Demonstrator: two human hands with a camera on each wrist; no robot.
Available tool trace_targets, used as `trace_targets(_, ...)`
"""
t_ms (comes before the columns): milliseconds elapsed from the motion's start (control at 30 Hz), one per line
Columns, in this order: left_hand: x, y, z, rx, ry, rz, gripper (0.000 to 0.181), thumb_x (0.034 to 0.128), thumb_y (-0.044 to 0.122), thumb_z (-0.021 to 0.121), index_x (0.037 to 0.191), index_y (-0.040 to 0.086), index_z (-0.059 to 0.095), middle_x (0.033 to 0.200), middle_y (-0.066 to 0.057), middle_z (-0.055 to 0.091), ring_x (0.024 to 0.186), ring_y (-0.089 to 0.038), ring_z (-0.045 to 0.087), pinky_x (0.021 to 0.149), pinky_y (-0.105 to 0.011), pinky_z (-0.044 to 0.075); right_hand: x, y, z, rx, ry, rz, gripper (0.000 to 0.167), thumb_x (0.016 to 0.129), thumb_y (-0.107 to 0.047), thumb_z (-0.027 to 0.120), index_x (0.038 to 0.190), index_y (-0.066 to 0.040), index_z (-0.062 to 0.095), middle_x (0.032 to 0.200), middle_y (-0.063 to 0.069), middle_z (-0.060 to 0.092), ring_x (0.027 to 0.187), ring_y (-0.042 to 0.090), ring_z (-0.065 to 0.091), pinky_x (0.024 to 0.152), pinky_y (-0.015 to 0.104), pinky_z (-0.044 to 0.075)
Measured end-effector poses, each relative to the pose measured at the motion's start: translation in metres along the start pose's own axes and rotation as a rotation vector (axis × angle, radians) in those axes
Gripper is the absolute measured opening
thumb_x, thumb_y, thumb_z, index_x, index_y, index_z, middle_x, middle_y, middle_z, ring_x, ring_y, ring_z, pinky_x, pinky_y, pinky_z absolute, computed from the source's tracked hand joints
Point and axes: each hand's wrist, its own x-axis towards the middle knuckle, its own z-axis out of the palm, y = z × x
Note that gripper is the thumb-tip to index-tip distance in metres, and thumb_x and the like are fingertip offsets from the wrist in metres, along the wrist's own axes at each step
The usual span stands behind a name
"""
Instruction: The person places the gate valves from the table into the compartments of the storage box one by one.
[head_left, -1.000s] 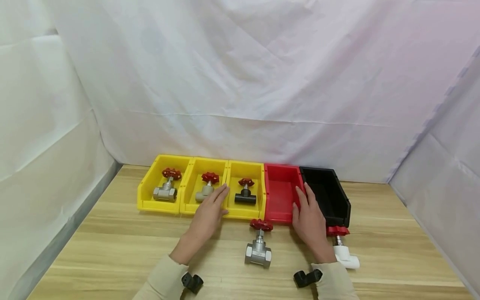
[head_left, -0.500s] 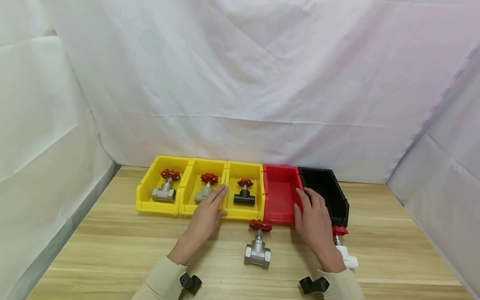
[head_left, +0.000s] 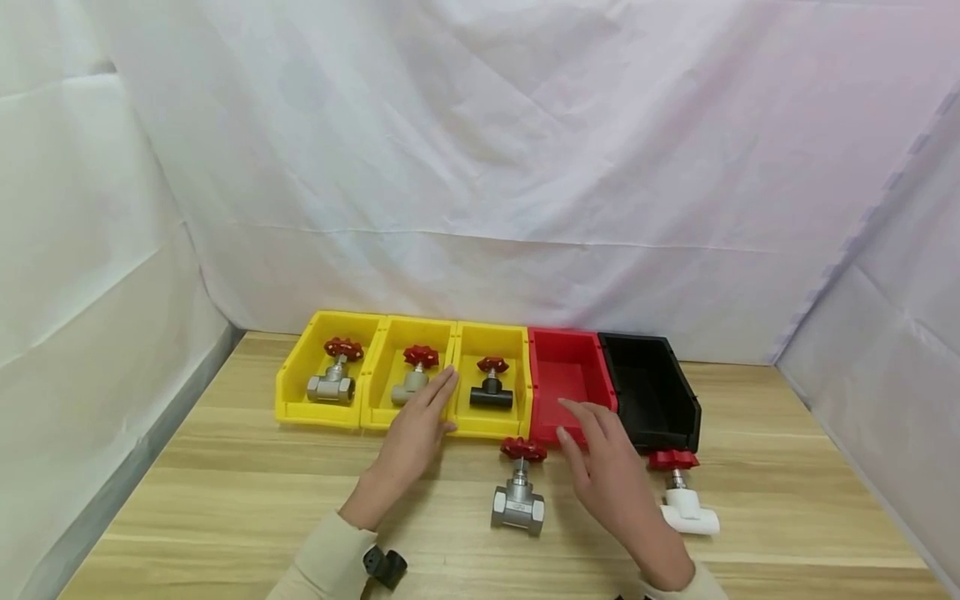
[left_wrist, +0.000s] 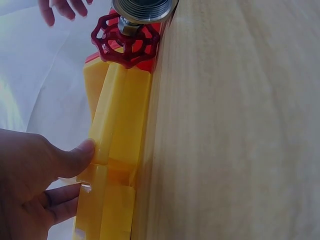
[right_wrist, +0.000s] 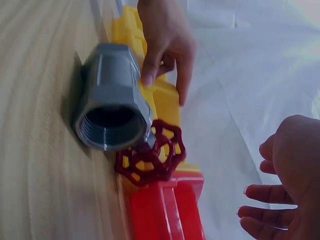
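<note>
My left hand (head_left: 408, 437) rests on the wall between the middle and right yellow bins (head_left: 483, 423), fingers straight, thumb at the front rim. Beside it, the middle bin holds a beige valve (head_left: 408, 387) with a red handwheel; the right one holds a black-bodied valve (head_left: 491, 393). My right hand (head_left: 611, 475) hovers at the front of the red bin (head_left: 566, 379), fingers loosely bent and holding nothing. A steel valve (head_left: 517, 504) with a red handwheel stands on the table between my hands. Partly behind my right hand is a white valve (head_left: 688, 512).
Left of these, another yellow bin (head_left: 311, 411) holds a metal valve (head_left: 331, 385). At the row's right end stands a black bin (head_left: 652, 392), nothing seen inside. White cloth (head_left: 480, 167) hangs behind the wooden table (head_left: 247, 500).
My right hand has left the wall between the red and black bins, moving left and toward me. More of the white valve shows. My left hand stays in place.
</note>
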Motion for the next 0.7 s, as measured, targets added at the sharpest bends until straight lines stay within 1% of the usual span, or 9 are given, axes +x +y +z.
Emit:
trace_targets(133,0.000,0.001,0.000,0.007,-0.009,-0.014,0.073,0.0804,0.007,0.076,0.144,0.004,0.041,0.149,-0.010,0.037,0.128,-0.031,0.044,0.095,-0.038,0.046,-0.007,-0.008,0.000,-0.006,-0.037,-0.037,0.053,0.089,-0.021,0.069,0.138,-0.019,0.050,0.120,0.003,0.055,0.108,0.018,0.052,0.079,0.037,0.055)
trace_targets(200,0.000,0.001,0.000,0.011,-0.017,-0.025,0.074,0.0801,0.007,0.077,0.144,0.005,0.041,0.150,-0.009,0.036,0.128,-0.030,0.044,0.094,-0.038,0.047,-0.012,-0.013,0.002,-0.008,-0.072,-0.044,0.052,0.089,-0.023,0.069,0.138,-0.022,0.050,0.118,-0.001,0.055,0.105,0.014,0.052,0.078,0.034,0.055)
trace_targets(300,0.000,0.002,-0.001,0.017,-0.026,-0.041,0.074,0.0801,0.007,0.077,0.145,0.006,0.040,0.150,-0.008,0.036,0.128,-0.030,0.044,0.093,-0.037,0.048,-0.018,-0.021,0.005,0.000,-0.163,-0.017,0.048,0.090,-0.027,0.068,0.135,-0.025,0.054,0.113,-0.006,0.056,0.098,0.006,0.051,0.076,0.030,0.054)
trace_targets(400,0.000,0.002,-0.001,0.023,-0.022,-0.043,0.074,0.0800,0.007,0.077,0.145,0.007,0.040,0.150,-0.008,0.036,0.127,-0.030,0.045,0.092,-0.037,0.049,-0.022,-0.025,0.008,-0.022,-0.244,-0.006,0.041,0.091,-0.033,0.067,0.130,-0.027,0.058,0.106,-0.012,0.056,0.090,0.001,0.048,0.074,0.026,0.052)
trace_targets(500,0.000,0.001,0.000,0.024,-0.020,-0.037,0.074,0.0803,0.007,0.076,0.145,0.008,0.040,0.150,-0.008,0.036,0.127,-0.030,0.045,0.092,-0.037,0.048,-0.024,-0.026,0.011,-0.039,-0.296,-0.025,0.036,0.091,-0.034,0.065,0.127,-0.028,0.061,0.099,-0.013,0.055,0.083,0.001,0.046,0.069,0.024,0.050)
trace_targets(567,0.000,0.001,0.001,0.025,-0.022,-0.035,0.075,0.0803,0.007,0.076,0.145,0.008,0.039,0.150,-0.008,0.036,0.127,-0.030,0.045,0.093,-0.037,0.048,-0.026,-0.027,0.014,-0.044,-0.338,-0.036,0.035,0.093,-0.036,0.062,0.127,-0.029,0.060,0.098,-0.013,0.054,0.082,0.002,0.047,0.067,0.025,0.049)
trace_targets(700,0.000,0.000,0.002,0.029,-0.013,-0.020,0.075,0.0795,0.008,0.077,0.145,0.007,0.040,0.149,-0.009,0.036,0.127,-0.032,0.045,0.093,-0.038,0.048,-0.028,-0.028,0.019,-0.039,-0.436,-0.038,0.037,0.095,-0.043,0.056,0.130,-0.031,0.057,0.102,-0.010,0.053,0.082,0.005,0.048,0.065,0.027,0.049)
